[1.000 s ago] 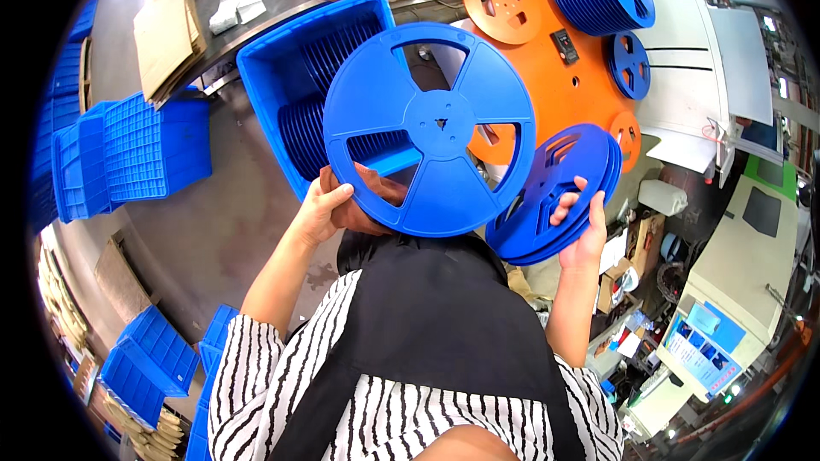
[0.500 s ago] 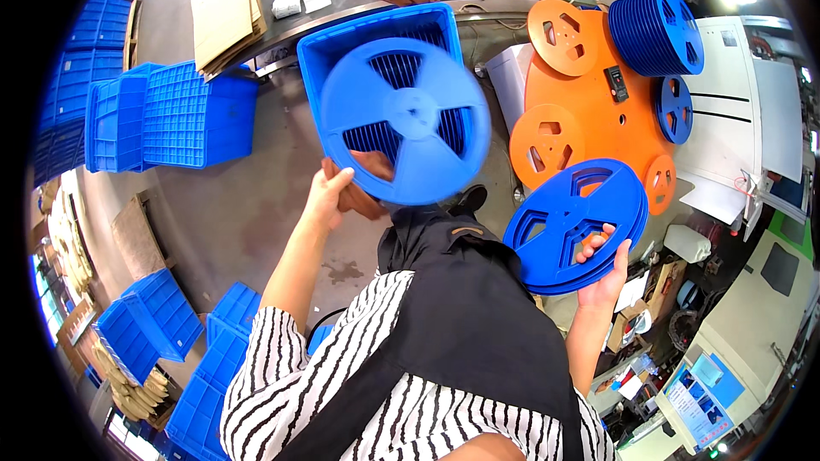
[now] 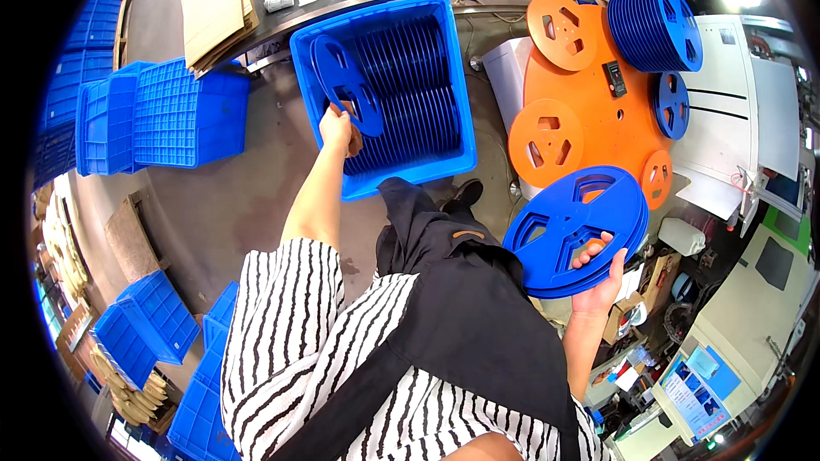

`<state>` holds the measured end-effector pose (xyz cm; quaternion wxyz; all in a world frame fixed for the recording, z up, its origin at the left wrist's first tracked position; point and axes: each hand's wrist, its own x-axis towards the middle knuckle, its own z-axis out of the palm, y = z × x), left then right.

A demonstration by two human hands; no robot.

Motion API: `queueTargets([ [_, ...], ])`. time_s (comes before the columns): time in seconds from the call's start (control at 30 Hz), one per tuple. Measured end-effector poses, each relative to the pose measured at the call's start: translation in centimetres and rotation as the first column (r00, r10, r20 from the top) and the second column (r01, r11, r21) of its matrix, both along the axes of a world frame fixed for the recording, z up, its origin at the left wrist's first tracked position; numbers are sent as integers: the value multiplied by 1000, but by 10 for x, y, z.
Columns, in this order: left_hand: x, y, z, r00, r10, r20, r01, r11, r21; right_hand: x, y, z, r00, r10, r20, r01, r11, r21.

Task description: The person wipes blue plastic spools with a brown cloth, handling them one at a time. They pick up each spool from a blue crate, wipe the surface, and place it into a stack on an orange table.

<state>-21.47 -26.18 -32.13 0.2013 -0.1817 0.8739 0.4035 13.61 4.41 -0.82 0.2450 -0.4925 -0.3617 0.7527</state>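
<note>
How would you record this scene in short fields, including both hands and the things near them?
Container: rectangular blue plastic bin, holding two rows of round blue plastic reels
Left hand: grips a tilted blue reel at the bin's left side
Right hand: holds stacked blue reels, outside the bin
Nearby: flat orange panel with round orange reels and a thick blue reel stack
</note>
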Motion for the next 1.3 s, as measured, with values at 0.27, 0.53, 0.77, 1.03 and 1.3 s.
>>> queueTargets([
  [0.27, 12, -4, -51, 990, -129, 63, 111, 966, 234, 1, -13, 4, 997, 79, -13, -78, 995, 59],
  [0.53, 17, 13, -9, 962, -28, 272, -139, 807, 574, -1, -4, 17, 853, 116, -508, -113, 993, 36],
  [0.77, 55, 82, 205, 977, -194, -88, 185, 565, 804, -6, 3, 18, 644, 15, -765, -218, 962, -165],
  [1.03, 160, 184, 290, -81, -514, -854, 976, 133, -173, -22, -22, 15, 576, 60, -815, -425, 874, -236],
  [1.3, 144, 156, 236, 5, -726, -687, 990, 100, -98, -4, -19, 10, 618, 17, -786, -361, 895, -264],
])
